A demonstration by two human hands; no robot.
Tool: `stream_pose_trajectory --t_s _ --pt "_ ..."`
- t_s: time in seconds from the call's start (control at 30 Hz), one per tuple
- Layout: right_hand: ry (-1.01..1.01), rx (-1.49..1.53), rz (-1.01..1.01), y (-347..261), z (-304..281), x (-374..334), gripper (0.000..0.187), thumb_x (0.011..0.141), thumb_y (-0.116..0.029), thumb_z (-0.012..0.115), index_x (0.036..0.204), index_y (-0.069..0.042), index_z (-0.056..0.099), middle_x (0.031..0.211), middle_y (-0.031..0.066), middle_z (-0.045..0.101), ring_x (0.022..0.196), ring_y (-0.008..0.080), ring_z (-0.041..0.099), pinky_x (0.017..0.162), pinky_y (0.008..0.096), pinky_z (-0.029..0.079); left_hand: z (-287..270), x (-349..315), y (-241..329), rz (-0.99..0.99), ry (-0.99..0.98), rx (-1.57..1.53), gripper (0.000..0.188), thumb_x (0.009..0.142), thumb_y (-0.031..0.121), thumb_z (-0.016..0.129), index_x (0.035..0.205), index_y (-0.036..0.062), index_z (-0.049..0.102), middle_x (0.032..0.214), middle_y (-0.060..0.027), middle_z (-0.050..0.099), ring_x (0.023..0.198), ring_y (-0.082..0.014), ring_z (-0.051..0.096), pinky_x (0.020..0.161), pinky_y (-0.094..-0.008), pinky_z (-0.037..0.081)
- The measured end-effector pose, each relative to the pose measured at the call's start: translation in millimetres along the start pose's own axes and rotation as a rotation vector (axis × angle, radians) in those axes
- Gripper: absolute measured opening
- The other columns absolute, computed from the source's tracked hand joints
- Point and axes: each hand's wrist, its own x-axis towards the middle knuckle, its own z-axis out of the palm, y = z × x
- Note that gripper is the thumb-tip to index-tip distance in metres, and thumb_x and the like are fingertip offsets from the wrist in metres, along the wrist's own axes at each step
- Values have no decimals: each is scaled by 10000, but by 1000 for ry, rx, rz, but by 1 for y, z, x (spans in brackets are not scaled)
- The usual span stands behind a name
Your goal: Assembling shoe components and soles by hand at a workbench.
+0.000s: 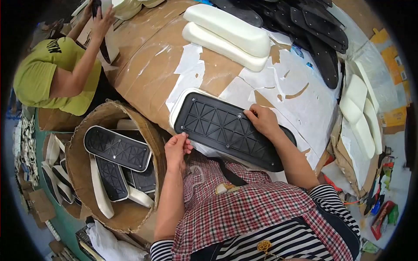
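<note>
A long black plastic panel with rounded ends and a ribbed underside (209,119) lies in front of me at the table's near edge. Beneath it a white padded piece (173,114) shows along the left end. My left hand (175,150) is closed at the panel's lower left corner, thumb and finger pinched together near a small metal fitting. Over the panel's far edge, my right hand (264,123) is also closed in a pinch beside another fitting, its forearm crossing the panel's right part. Whatever is between either hand's fingertips is too small or hidden to make out.
Two white padded pieces (226,37) lie at the far side of the cardboard-covered table (148,65). Black panels (305,26) are piled behind right. A big cardboard drum (78,174) at left holds finished-looking pads. A co-worker in a yellow-green shirt (52,74) works far left.
</note>
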Motion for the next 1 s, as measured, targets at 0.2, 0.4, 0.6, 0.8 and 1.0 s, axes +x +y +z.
stream_pose_trajectory --t_s 0.2,0.4,0.6,0.8,1.0 --pt "-36 -2 35 1 10 8 333 854 -384 584 811 -57 629 749 160 635 730 341 610 649 423 470 4 9 2 34 72 -36 135 877 178 618 851 46 607 695 -34 605 538 -113 566 470 -216 434" --pt "-57 2 73 2 14 11 352 856 -403 570 816 -60 634 758 158 639 736 337 612 650 420 469 2 13 5 21 62 -52 110 872 158 615 855 50 608 695 -35 604 548 -110 566 475 -217 434" --pt "-59 -3 63 0 15 16 349 855 -400 573 811 -60 637 756 154 641 731 333 613 646 414 468 0 18 5 32 52 -53 105 868 152 616 863 48 604 696 -35 605 544 -111 566 470 -216 433" --pt "-48 4 63 1 19 18 345 853 -397 577 807 -60 638 752 156 639 730 339 612 643 415 467 2 19 8 21 71 -59 104 864 142 615 825 48 592 682 -32 598 535 -112 563 457 -219 429" --pt "-34 15 63 4 24 22 343 853 -389 576 804 -54 636 741 173 633 717 352 609 628 428 464 -11 38 -6 189 278 72 169 836 137 635 933 49 529 723 -40 591 514 -121 549 447 -216 418"
